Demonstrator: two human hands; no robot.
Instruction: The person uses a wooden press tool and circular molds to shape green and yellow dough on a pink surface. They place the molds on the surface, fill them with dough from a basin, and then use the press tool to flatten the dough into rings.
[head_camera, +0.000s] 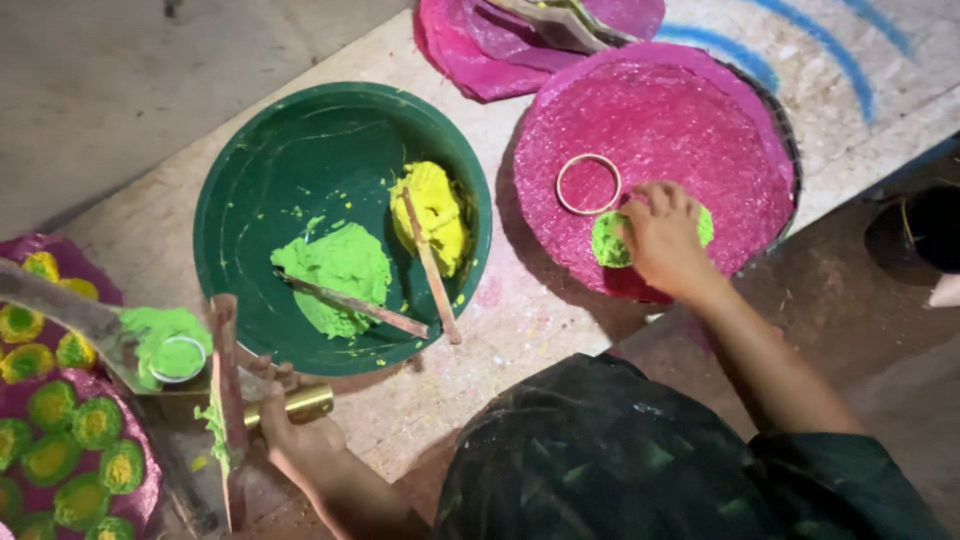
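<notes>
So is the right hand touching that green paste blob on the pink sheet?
Touching: the head view shows the right hand pressing its fingers onto the green blob on the pink sheet.

The bowl (260, 190) sits left of the disc (690, 120), ring (588, 184) on it.

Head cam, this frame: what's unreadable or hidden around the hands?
- Green paste disc on the pink sheet: the right hand covers its middle; full outline hidden.
- Left hand: grips a brass-coloured handle; the tool's far end is lost behind a green-smeared wooden stick.
- Pink sheets with green-yellow spots: cut by the left edge; count unknown.
- Dark object at right: cut off, kind unclear.
</notes>
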